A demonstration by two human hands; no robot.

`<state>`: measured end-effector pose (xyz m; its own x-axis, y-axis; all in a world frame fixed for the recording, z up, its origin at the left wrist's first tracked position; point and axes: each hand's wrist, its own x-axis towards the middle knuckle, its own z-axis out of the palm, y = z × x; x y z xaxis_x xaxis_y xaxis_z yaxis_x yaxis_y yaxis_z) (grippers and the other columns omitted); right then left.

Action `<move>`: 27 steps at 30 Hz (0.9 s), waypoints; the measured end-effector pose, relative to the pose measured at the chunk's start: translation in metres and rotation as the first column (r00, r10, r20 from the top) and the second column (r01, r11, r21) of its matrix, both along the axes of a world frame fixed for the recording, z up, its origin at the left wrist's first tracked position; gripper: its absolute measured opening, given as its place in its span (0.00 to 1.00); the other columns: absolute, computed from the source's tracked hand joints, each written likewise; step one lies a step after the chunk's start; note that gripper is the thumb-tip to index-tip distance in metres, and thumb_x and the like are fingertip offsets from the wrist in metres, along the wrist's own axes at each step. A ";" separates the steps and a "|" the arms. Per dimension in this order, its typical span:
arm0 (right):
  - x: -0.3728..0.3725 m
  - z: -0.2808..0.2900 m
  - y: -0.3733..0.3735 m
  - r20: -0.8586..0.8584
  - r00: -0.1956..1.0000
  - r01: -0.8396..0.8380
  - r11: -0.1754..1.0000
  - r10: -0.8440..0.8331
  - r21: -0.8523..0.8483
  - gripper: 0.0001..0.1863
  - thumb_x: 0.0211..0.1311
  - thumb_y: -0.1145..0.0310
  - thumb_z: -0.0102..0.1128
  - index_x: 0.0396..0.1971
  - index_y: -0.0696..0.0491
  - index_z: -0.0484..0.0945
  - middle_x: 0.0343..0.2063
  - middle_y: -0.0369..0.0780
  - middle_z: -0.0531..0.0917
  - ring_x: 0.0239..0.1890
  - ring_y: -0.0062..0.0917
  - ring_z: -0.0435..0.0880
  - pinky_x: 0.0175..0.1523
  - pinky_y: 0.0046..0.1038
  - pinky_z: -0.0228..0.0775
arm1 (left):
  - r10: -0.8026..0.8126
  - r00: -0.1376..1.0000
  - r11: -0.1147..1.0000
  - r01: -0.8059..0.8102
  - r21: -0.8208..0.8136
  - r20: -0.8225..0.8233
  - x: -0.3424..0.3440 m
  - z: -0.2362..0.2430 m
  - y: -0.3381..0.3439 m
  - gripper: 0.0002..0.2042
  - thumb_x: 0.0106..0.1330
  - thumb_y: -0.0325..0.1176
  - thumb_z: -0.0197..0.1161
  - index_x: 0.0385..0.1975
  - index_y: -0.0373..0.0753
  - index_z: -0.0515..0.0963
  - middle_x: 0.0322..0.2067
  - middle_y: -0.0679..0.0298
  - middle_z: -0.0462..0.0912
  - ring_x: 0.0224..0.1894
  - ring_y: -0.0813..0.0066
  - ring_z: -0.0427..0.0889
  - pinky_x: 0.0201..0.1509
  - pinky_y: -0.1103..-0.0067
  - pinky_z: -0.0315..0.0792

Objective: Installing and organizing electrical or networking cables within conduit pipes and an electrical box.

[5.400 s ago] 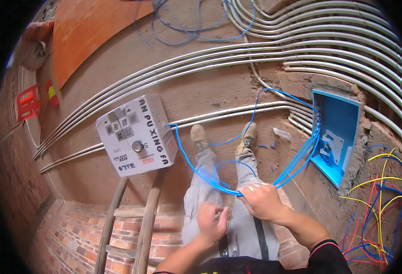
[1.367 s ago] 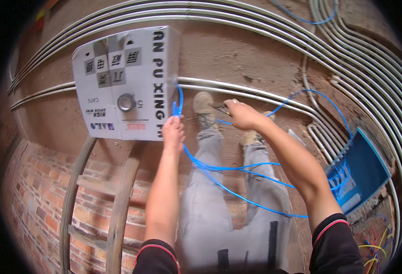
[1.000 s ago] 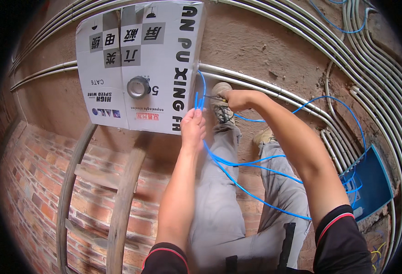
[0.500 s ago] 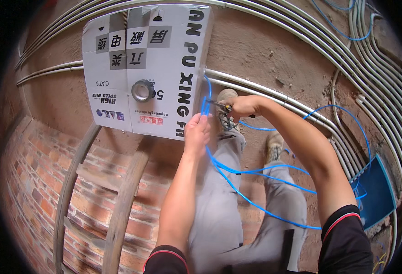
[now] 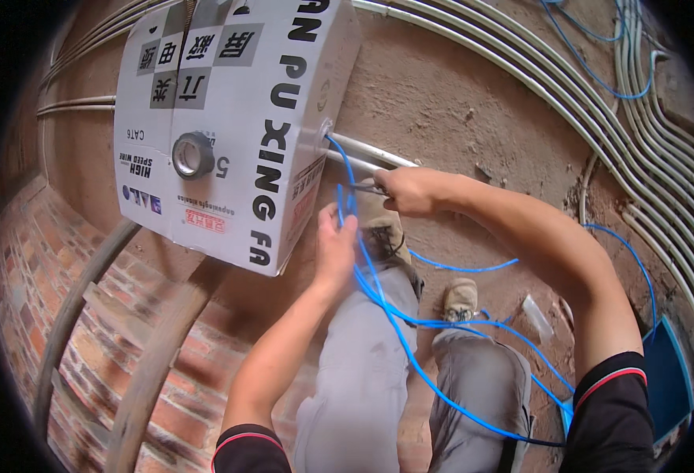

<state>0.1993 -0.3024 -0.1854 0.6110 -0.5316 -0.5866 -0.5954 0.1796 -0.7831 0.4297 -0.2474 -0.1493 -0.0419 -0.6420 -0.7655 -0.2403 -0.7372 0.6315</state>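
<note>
My left hand [image 5: 337,251] is closed round several strands of blue network cable [image 5: 401,347], their upper ends standing above my fingers. One strand [image 5: 345,158] runs out of a hole in the side of a white cardboard cable box [image 5: 229,150]. In my right hand [image 5: 412,191] is a dark-jawed hand tool, probably pliers [image 5: 369,188], its handles mostly hidden by my fingers. The jaws point left and reach the blue cable just above my left hand; whether they are shut on it, I cannot tell.
A roll of grey tape [image 5: 193,155] lies on the box. White conduit pipes [image 5: 520,94] curve along the rough ground. At the right is a blue tray-like box [image 5: 666,386]. A wooden ladder-like frame [image 5: 154,370] stands over bricks at the left. My shoes [image 5: 461,301] are below.
The view has shifted, so the cable box sits lower and further left. The strand from the box now passes clear of my left hand's bunch, and the tool's jaws stay beside the cable.
</note>
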 end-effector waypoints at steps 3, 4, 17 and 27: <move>-0.018 -0.016 0.005 -0.084 0.989 -0.128 0.990 0.123 -0.060 0.22 0.61 0.63 0.59 0.54 0.56 0.71 0.43 0.55 0.83 0.49 0.54 0.81 0.51 0.49 0.73 | -0.005 0.999 0.978 0.012 -0.207 0.036 -0.026 -0.002 -0.026 0.26 0.72 0.29 0.53 0.69 0.31 0.62 0.53 0.53 0.78 0.61 0.67 0.72 0.65 0.70 0.68; -0.023 -0.021 0.007 -0.063 0.989 -0.141 0.985 0.135 -0.102 0.20 0.61 0.63 0.58 0.50 0.56 0.73 0.42 0.54 0.84 0.48 0.53 0.82 0.50 0.50 0.73 | 0.053 0.986 0.982 -0.079 -0.170 -0.157 -0.035 0.000 -0.043 0.25 0.72 0.29 0.55 0.68 0.31 0.65 0.54 0.55 0.79 0.61 0.69 0.73 0.66 0.71 0.67; -0.060 0.034 -0.057 -0.282 0.863 -0.455 0.888 0.419 -0.073 0.13 0.62 0.62 0.61 0.36 0.56 0.81 0.26 0.49 0.84 0.31 0.45 0.86 0.39 0.46 0.77 | 0.258 0.923 0.948 -0.299 -0.112 -0.287 -0.051 -0.065 -0.057 0.09 0.74 0.33 0.60 0.31 0.39 0.81 0.25 0.69 0.81 0.28 0.83 0.75 0.37 0.83 0.69; 0.042 0.145 -0.126 0.365 0.931 0.363 -0.104 0.006 -0.926 0.22 0.62 0.57 0.68 0.47 0.55 0.73 0.39 0.46 0.82 0.45 0.45 0.84 0.48 0.41 0.77 | 0.136 0.976 0.662 0.040 -0.748 0.172 -0.055 -0.059 -0.025 0.12 0.70 0.25 0.61 0.51 0.32 0.75 0.28 0.62 0.80 0.29 0.76 0.80 0.32 0.76 0.75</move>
